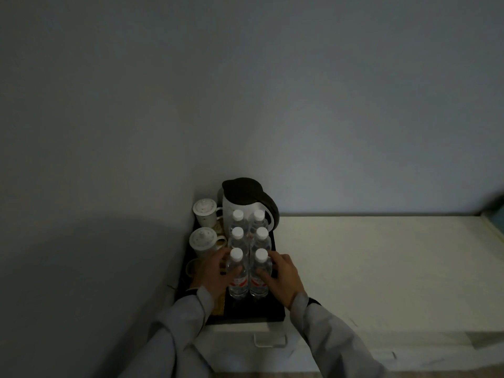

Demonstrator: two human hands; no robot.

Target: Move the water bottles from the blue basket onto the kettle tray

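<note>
While the dim light flattens most detail, a long off-white cabinet top runs rightward from the corner of a plain grey wall, smooth and matte, with a pale drawer handle on its near face. At its left end lies a flat black rectangular kettle tray, its long axis running near to far. At the tray's far end stands a white electric kettle with a dark lid and handle. Two white lidded ceramic cups sit along the tray's left side, one behind the other.

Both arms reach forward in light grey sleeves, wrists level, palms facing inward towards each other. Six clear plastic water bottles with white caps stand upright on the tray in two columns of three, just in front of the kettle, each one's long axis vertical, cap up. The nearest pair shows red labels low on the body. The left hand curls round the near left bottle, thumb across its front and fingers at its left flank, grasping it. The right hand wraps the near right bottle the same way, thumb on its front; how firmly either hand presses is hard to judge in this gloom.
</note>
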